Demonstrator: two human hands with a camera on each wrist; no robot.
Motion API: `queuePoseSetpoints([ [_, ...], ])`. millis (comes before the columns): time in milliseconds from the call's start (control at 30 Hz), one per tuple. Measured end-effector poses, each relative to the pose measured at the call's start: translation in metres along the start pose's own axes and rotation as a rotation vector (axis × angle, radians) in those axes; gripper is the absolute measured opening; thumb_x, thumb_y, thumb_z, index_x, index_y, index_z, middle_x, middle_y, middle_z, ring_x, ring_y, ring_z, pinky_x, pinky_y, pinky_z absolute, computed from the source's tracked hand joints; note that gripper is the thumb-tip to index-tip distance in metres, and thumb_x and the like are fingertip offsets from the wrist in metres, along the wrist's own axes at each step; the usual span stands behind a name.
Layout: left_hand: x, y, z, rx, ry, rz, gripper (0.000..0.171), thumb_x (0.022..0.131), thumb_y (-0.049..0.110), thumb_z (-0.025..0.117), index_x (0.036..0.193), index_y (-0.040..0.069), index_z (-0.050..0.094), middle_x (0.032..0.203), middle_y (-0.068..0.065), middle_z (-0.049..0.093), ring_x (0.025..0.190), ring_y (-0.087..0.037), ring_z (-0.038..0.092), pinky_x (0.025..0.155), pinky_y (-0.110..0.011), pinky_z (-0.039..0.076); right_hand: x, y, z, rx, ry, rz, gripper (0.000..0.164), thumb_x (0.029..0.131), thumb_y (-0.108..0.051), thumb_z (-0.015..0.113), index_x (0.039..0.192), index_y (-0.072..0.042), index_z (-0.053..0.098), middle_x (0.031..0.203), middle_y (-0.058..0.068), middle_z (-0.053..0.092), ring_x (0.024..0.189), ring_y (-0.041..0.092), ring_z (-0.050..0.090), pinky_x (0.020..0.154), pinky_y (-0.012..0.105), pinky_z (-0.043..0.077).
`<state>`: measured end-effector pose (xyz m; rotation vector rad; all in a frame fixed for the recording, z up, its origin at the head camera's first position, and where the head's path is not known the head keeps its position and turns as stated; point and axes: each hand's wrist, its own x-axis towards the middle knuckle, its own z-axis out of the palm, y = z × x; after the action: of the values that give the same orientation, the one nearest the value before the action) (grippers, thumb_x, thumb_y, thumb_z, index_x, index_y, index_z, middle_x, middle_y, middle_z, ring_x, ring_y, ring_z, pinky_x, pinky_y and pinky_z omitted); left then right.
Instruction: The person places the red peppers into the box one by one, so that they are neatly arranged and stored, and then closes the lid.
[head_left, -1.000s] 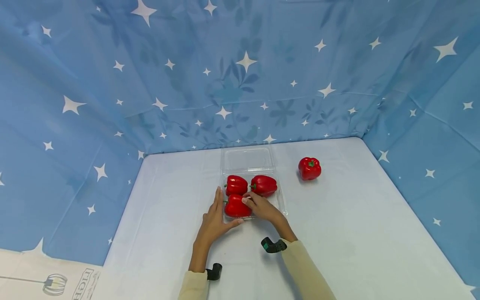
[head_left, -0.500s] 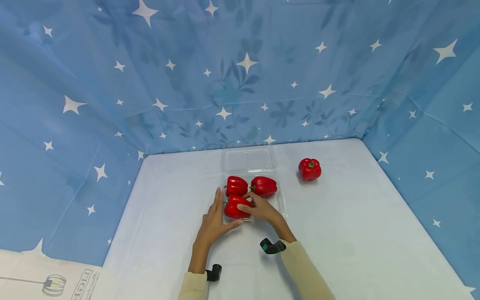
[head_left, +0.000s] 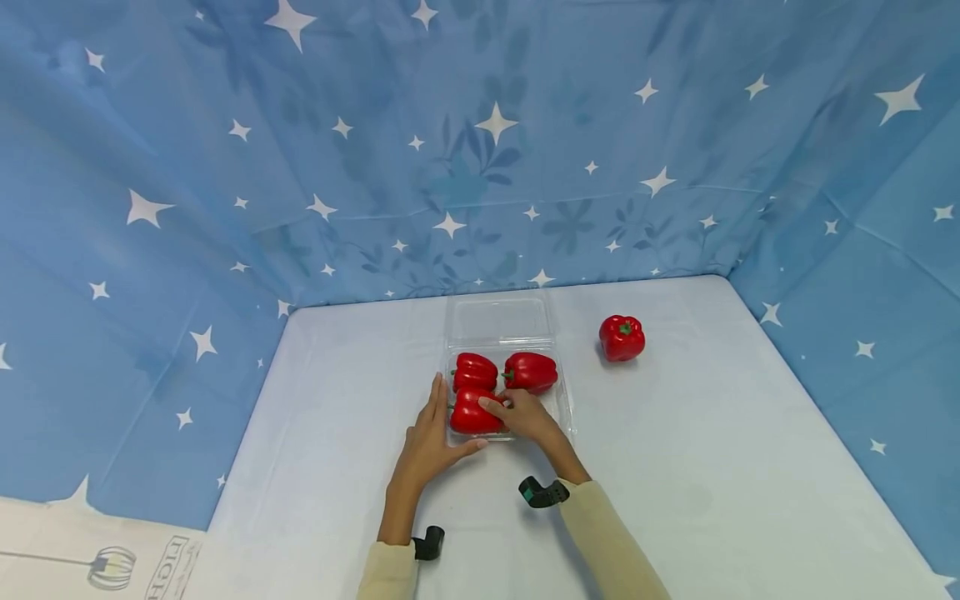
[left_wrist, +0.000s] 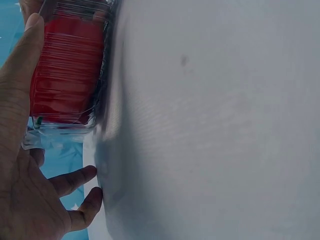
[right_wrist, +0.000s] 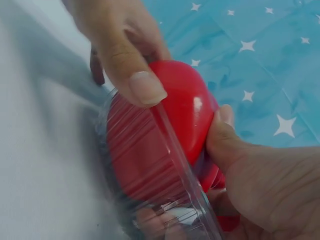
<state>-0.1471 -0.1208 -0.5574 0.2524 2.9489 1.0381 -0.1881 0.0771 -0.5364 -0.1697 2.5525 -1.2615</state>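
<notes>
A clear plastic clamshell container point(head_left: 564, 408) holds 3 red bell peppers. The front one point(head_left: 472, 412) lies on its side, stem to the left, with my right hand point(head_left: 527, 417) gripping its right end. In the right wrist view, my right thumb point(right_wrist: 223, 125) presses on that pepper point(right_wrist: 182, 102), and fingers show through the clear wall. My left hand point(head_left: 426, 446) rests against the container, straight fingers along its left side, thumb at the front rim. Behind lie the left rear pepper point(head_left: 474, 372) and the right rear pepper point(head_left: 531, 372).
The container's lid point(head_left: 500, 317) lies folded back toward the far edge. A fourth red pepper point(head_left: 622, 337) stands upright on the white table point(head_left: 697, 467), to the right of the container. Blue star-patterned cloth point(head_left: 480, 183) hangs behind and at both sides.
My right thumb has shifted slightly over the front pepper, first down and then a little back up. The left hand stays in place against the container.
</notes>
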Motion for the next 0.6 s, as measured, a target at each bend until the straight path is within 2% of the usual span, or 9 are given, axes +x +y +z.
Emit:
queuePoseSetpoints([
  [100, 0.001, 0.0, 0.0, 0.004, -0.002, -0.003, 0.12, 0.072, 0.068, 0.071, 0.159, 0.019, 0.004, 0.166, -0.002, 0.009, 0.146, -0.039, 0.03, 0.099, -0.073, 0.036, -0.002, -0.001, 0.0, -0.029, 0.041, 0.044, 0.05, 0.09, -0.052, 0.063, 0.091, -0.002, 0.068, 0.071, 0.006, 0.063, 0.066, 0.017, 0.056, 0.056, 0.027, 0.048],
  [300, 0.002, 0.003, -0.002, -0.008, 0.0, -0.011, 0.12, 0.071, 0.068, 0.072, 0.159, 0.017, 0.007, 0.166, -0.002, 0.01, 0.146, -0.039, 0.029, 0.098, -0.075, 0.035, -0.011, -0.01, 0.002, -0.143, 0.158, 0.08, 0.052, 0.088, -0.057, 0.063, 0.076, -0.007, 0.065, 0.058, 0.0, 0.05, 0.057, 0.015, 0.048, 0.048, 0.024, 0.039],
  [467, 0.0, 0.005, -0.003, -0.001, -0.004, -0.022, 0.12, 0.071, 0.067, 0.072, 0.159, 0.018, 0.006, 0.166, -0.003, 0.012, 0.146, -0.038, 0.029, 0.099, -0.074, 0.035, -0.024, -0.02, 0.004, -0.179, 0.261, 0.045, 0.046, 0.087, -0.049, 0.069, 0.087, -0.004, 0.062, 0.056, 0.001, 0.049, 0.051, 0.014, 0.047, 0.045, 0.023, 0.042],
  [600, -0.001, 0.003, -0.002, -0.001, -0.001, -0.022, 0.12, 0.071, 0.068, 0.071, 0.159, 0.019, 0.006, 0.166, -0.001, 0.01, 0.147, -0.037, 0.028, 0.1, -0.074, 0.034, -0.033, -0.022, 0.006, -0.21, 0.277, 0.011, 0.051, 0.085, -0.049, 0.071, 0.101, -0.001, 0.062, 0.059, 0.001, 0.052, 0.05, 0.013, 0.049, 0.046, 0.024, 0.046],
])
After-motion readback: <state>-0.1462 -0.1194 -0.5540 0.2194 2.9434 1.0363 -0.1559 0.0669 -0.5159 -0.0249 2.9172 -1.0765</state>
